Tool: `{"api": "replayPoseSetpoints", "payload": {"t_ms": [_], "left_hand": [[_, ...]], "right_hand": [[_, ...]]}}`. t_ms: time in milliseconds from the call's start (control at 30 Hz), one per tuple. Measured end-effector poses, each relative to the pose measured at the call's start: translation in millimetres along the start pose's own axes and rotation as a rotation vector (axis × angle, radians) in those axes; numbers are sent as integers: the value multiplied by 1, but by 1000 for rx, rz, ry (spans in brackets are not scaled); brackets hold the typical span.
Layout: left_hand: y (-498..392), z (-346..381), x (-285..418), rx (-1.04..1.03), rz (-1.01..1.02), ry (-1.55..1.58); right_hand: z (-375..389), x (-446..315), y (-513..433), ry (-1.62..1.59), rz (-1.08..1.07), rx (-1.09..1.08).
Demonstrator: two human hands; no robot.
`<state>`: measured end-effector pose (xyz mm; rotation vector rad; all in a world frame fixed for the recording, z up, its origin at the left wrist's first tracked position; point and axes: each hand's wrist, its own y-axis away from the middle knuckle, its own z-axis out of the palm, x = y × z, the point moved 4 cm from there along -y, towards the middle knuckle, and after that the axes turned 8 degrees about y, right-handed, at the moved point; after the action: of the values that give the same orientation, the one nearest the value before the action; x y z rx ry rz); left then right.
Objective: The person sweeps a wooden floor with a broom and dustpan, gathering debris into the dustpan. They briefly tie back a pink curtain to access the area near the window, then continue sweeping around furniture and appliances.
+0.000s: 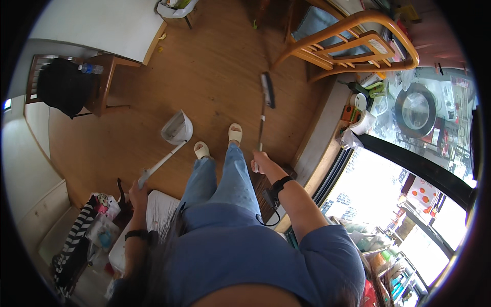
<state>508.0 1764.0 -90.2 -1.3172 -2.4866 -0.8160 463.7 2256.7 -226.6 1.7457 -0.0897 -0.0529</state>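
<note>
My left hand (138, 193) is closed around the grey upper end of a long white handle. At the far end of that handle a white dustpan (177, 127) lies on the wooden floor, ahead of my left foot. My right hand (261, 162) grips the handle of a long-handled broom (268, 90), whose dark-bristled head is on the floor ahead and to the right of my feet. The dustpan and the broom head are well apart. What lies inside the dustpan is too small to tell.
A wooden armchair (356, 46) stands at the upper right. At the left are a chair with a black cloth (63, 86) and a plastic bottle (92, 69). A lined bin (177, 10) is at the top, with small yellowish scraps (162, 36) nearby. Windows line the right side.
</note>
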Motion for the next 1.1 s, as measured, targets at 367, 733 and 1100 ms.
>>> {"api": "replayPoseSetpoints", "payload": {"t_ms": [367, 733, 1100], "left_hand": [[6, 4, -21, 3, 33, 50], [21, -6, -48, -26, -14, -39], [27, -24, -102, 0, -21, -72]], "right_hand": [[-6, 4, 60, -14, -130, -211], [-112, 94, 65, -388, 28, 100], [16, 69, -11, -703, 188, -76]]}}
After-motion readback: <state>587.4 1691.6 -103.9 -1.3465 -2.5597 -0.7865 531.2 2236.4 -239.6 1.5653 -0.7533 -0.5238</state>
